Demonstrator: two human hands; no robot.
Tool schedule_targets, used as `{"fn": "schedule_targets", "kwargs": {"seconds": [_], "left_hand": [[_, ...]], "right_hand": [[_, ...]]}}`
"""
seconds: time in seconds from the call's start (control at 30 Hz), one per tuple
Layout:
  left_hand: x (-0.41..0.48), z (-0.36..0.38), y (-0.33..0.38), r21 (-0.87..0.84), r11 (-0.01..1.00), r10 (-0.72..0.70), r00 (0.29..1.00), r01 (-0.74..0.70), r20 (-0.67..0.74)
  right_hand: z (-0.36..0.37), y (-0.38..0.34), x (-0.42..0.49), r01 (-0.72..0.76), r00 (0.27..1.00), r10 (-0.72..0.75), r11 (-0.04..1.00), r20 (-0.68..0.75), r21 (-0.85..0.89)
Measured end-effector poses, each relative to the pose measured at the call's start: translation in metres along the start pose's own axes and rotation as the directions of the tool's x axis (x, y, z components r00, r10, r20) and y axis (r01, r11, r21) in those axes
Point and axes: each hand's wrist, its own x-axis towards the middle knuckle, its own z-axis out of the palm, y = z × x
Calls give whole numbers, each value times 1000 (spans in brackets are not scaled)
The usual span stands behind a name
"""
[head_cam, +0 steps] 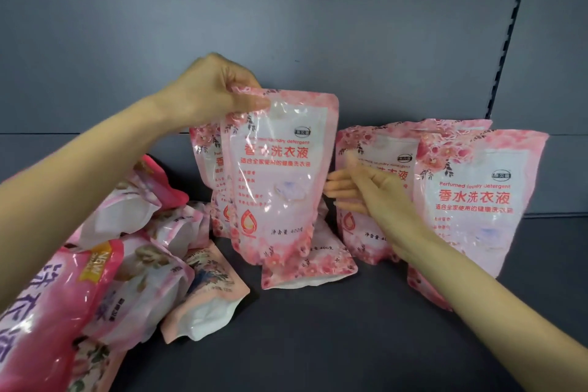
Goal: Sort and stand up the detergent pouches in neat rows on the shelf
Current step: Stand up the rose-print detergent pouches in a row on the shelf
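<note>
The dark grey shelf (pixel 318 344) is a flat matte board backed by a grey panel (pixel 286 25). At the right, two pink floral detergent pouches stand upright, the front pouch (pixel 474 210) overlapping the rear pouch (pixel 359 245). In the middle, a matching upright pouch (pixel 276 184) stands before a flat-lying pouch (pixel 315 267). A tumbled heap of pink pouches (pixel 143 264) covers the left end.
</note>
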Motion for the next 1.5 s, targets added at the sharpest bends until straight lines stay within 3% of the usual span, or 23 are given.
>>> {"fn": "schedule_targets", "kwargs": {"seconds": [0.17,0.37,0.5,0.63,0.73,0.8,1.0,1.3,1.5], "left_hand": [[2,1,-37,101,990,-90,994,97,-69],[-4,6,-72,183,964,-173,977,195,-128],[-4,6,-77,207,954,-193,972,219,-138],[-4,7,-77,233,950,-173,972,207,-159],[-7,7,-80,213,953,-181,970,213,-162],[-7,7,-81,201,957,-179,971,210,-159],[-7,7,-81,180,963,-178,973,203,-147],[-9,6,-81,154,969,-175,975,195,-136],[-12,5,-79,144,970,-178,976,196,-127]], "right_hand": [[-7,36,-4,-66,994,87,963,70,-263],[-16,62,-20,-41,960,202,790,197,-612],[-15,60,-23,-36,961,213,727,177,-685],[-8,62,-20,-128,944,286,779,165,-614],[-6,65,-22,-320,925,371,879,83,-354],[-5,69,-24,-421,900,434,890,47,-174],[6,69,-12,-606,794,589,745,151,280],[27,76,21,-686,721,687,692,86,224],[34,82,25,-586,804,588,809,-92,47]]}}
